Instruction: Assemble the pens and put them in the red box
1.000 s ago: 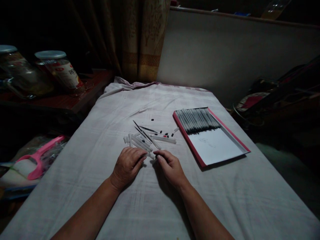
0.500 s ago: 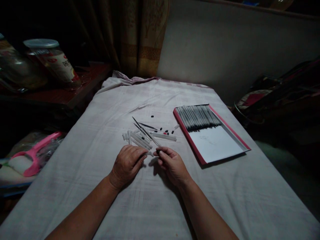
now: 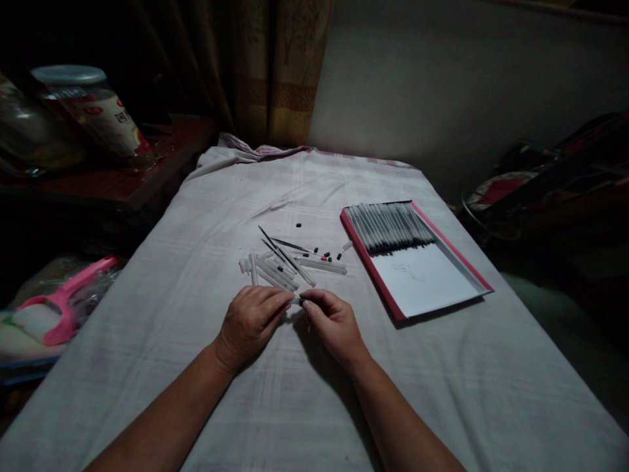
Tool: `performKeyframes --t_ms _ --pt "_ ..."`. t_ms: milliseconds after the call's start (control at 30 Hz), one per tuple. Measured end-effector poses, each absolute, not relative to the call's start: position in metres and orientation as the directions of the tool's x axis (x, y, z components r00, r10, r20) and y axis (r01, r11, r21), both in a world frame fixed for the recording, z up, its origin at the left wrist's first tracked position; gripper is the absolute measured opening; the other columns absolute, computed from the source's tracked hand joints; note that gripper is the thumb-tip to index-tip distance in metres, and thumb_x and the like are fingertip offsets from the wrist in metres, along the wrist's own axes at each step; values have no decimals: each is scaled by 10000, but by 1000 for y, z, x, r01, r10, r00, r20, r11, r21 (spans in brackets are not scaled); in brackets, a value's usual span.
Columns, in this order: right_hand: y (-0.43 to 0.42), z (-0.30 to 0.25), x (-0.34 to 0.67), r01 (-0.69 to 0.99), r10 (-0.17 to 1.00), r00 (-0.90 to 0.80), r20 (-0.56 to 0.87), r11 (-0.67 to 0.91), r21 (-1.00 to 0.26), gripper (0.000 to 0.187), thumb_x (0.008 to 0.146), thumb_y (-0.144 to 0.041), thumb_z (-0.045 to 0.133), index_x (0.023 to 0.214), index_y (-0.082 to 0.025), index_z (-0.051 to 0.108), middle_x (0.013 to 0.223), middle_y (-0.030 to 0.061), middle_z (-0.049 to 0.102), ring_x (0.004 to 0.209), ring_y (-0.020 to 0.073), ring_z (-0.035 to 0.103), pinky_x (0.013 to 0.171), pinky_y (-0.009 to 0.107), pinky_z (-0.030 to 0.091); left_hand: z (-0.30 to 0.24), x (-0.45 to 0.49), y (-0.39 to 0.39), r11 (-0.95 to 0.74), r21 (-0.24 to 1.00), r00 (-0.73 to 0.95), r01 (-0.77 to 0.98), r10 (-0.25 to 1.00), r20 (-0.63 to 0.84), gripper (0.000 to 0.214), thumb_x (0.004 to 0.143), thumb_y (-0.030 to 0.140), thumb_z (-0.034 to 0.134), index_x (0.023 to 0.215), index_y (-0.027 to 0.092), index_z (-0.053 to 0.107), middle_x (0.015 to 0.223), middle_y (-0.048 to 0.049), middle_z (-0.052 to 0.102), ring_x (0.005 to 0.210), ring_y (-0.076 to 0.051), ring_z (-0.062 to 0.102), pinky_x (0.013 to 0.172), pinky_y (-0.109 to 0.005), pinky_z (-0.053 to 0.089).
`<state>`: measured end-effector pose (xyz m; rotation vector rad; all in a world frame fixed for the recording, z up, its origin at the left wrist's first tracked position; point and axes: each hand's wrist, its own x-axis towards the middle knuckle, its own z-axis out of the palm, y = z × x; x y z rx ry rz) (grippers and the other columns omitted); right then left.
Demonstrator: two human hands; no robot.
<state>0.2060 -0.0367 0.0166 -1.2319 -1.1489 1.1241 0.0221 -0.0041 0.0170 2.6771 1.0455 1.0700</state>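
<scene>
My left hand is closed around a clear pen barrel, and only its end shows past the fingertips. My right hand pinches a small black pen plug at that end; whether it sits inside the barrel I cannot tell. Just beyond my hands lies a loose pile of clear pen barrels. Thin ink refills with dark tips lie across the pile. Several small black plugs and a red piece are scattered to its right.
On the right of the cloth-covered table lies a shallow red-edged box, with a row of clear pens at its far end. A dark red side table with a jar and a pink-handled item are at left.
My right hand has brought the black plug left, up to the barrel end at my left fingertips. My left hand has stayed nearly still. The view has shifted slightly.
</scene>
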Motion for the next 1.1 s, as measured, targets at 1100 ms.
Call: performKeyframes --t_ms 1100 --pt "-38 14 218 594 941 -101 323 318 -739 180 923 -273 486 867 -203 642 736 34 682 653 152 627 635 242 472 17 27 -5 -770 272 550 577 612 568 162 960 254 519 1032 178 642 892 -62 731 777 -182 655 705 -317 470"
